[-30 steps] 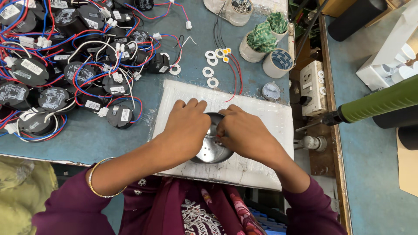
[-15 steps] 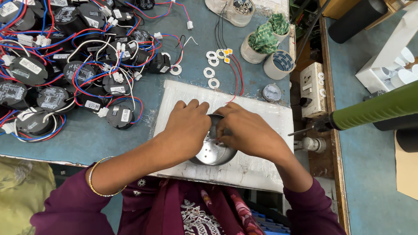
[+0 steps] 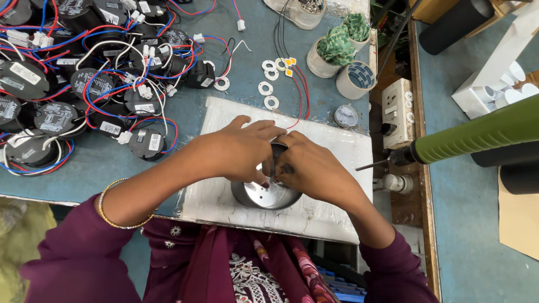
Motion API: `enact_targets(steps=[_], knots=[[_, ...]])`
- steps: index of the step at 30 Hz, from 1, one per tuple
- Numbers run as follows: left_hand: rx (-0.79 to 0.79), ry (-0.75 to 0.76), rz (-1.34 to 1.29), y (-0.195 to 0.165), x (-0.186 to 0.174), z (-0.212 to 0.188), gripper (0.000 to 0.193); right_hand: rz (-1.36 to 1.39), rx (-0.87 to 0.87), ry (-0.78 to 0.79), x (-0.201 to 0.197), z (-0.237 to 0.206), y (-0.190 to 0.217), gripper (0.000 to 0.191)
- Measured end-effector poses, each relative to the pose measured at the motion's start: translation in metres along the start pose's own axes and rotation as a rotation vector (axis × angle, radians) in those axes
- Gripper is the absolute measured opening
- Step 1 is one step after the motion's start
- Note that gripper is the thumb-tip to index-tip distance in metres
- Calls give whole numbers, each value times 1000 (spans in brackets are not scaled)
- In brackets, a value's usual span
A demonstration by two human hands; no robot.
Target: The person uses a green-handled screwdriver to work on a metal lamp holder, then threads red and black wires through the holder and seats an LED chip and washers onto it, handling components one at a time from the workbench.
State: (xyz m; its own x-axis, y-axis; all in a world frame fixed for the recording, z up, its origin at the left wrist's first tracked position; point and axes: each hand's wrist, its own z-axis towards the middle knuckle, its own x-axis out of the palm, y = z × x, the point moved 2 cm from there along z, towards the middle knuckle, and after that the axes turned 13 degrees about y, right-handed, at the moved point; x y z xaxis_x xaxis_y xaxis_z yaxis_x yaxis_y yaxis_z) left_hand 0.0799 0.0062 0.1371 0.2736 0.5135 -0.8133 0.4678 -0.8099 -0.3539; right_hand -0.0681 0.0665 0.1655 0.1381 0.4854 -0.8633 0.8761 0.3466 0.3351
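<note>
Both my hands closed on the metal housing (image 3: 268, 193), left hand (image 3: 238, 151) at 10 o'clock, right hand (image 3: 311, 171) at 2, white board (image 3: 331, 213) on the table (image 3: 213, 84) beneath.

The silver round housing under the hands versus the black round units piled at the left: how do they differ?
The silver housing is bare shiny metal; the black units are dark and carry white labels. The silver housing sits alone on the white board with the left hand and right hand on it; the black units lie heaped, tangled in red, blue and white wires. Both are round.
</note>
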Motion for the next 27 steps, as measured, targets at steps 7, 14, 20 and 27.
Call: enact_targets(steps=[7, 14, 20, 27], knots=[[-44, -36, -55, -1, 7, -2, 20, 30, 50, 15, 3, 1, 0, 10], [-16, -130, -111, -1, 10, 2, 18, 24, 52, 2, 3, 1, 1, 9], [-47, -137, -114, -7, 8, -3, 20, 26, 24, -21, 4, -1, 1, 8], [50, -258, -44, -10, 9, -6, 28, 32, 38, -58, -13, -17, 17, 11]])
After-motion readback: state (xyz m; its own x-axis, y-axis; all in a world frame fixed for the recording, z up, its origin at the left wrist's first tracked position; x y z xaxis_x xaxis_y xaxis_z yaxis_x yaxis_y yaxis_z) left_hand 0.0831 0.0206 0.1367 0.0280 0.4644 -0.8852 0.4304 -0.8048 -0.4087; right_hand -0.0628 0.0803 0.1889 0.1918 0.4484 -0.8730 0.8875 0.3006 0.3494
